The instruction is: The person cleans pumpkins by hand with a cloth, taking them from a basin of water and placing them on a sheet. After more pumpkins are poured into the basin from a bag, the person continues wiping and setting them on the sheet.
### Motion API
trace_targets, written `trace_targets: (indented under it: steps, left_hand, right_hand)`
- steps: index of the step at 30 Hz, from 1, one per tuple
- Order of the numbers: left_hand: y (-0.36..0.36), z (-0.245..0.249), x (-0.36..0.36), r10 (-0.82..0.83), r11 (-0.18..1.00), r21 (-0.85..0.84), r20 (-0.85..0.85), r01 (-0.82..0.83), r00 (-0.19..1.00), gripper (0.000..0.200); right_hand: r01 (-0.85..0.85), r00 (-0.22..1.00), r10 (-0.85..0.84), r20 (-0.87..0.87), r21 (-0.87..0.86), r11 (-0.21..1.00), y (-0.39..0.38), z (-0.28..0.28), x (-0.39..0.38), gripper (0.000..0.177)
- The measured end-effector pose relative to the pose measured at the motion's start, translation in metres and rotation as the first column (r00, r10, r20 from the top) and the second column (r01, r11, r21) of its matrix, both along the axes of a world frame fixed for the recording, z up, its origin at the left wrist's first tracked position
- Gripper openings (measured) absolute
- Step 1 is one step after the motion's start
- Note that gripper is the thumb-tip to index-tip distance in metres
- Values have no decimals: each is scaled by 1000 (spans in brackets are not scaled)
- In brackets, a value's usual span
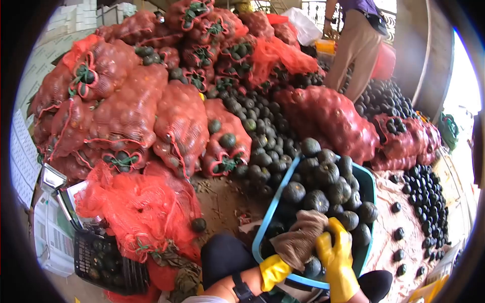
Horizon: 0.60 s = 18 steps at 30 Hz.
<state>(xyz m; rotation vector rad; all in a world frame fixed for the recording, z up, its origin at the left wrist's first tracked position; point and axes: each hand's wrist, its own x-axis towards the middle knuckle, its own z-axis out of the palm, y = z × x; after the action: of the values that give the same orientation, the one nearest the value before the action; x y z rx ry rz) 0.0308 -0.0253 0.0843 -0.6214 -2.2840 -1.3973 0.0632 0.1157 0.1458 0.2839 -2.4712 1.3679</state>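
Note:
A blue-rimmed tub (375,202) full of dark green squashes (327,173) stands right in front of me. My left hand (275,271), its yellow glove showing at the wrist, reaches over the near left rim. A brown cloth (302,237) covers its fingers, so their shape is hidden. At the near right part of the tub, my right hand (337,252) wears a yellow glove. Its fingers curl at the cloth's right edge, beside the squashes; what lies under them is hidden.
Red mesh sacks (126,106) are piled at the left and back. Loose red netting (144,207) and a black crate (108,262) lie at the left. Dark squashes (429,202) sit on a sheet at the right. A person (353,45) stands at the back.

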Motion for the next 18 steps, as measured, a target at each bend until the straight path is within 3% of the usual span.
trace_targets:
  steps: [2,3,4,5,6,7,9,10,11,12,14,15,16,17,18]
  left_hand:
    - [-2,-20,-10,-40,995,85,-68,46,997,40]
    - [-14,-35,-21,-198,977,91,28,195,980,41]
    - [-22,-33,-17,-195,981,-16,-74,194,978,52]
    - [-30,-31,-14,-194,978,-113,-180,175,964,65]
    - [-26,-35,-11,-155,988,-43,-199,150,968,70]
    - [-15,-17,4,-68,994,80,-139,79,988,70]
    - [7,-7,14,-4,968,252,67,-14,998,73]
    - [16,-14,10,-25,956,292,212,-38,977,77]
    - [2,20,9,-39,988,145,-41,45,998,87]
    - [0,16,9,-6,996,84,-12,7,1000,88]
    - [-10,0,0,-34,991,-134,-95,21,995,82]
    - [-17,1,0,-86,994,-71,-21,84,996,77]
    - [-24,5,-2,-141,990,-8,52,141,989,73]
    - [-19,2,-1,-142,989,41,49,140,989,68]
    - [-15,-1,0,-143,986,89,45,138,989,63]
  right_hand:
    - [-10,957,51,-285,143,990,2,-33,0,45]
    - [-62,954,129,-271,240,969,11,-38,8,53]
    - [-171,948,226,-226,238,956,8,-21,12,52]
    - [-107,966,141,216,-160,981,5,-1,17,50]
    - [151,768,188,613,-458,876,-2,21,20,49]
    - [114,888,227,400,-670,734,8,-12,4,47]
    - [104,976,68,209,-712,694,12,-63,-23,63]
    - [110,991,-47,122,-580,807,20,-78,-29,72]
    - [-6,999,4,37,38,999,41,-61,-24,74]
    - [-27,972,4,236,93,995,34,-30,-17,78]
    - [-242,927,172,332,180,954,35,-8,-10,80]
    - [-266,923,218,318,113,958,37,3,-8,84]
    - [-190,740,281,611,-210,959,38,25,-10,79]
    - [-55,685,428,590,-544,838,39,1,-10,76]
    - [104,663,555,503,-796,597,38,-33,-13,73]
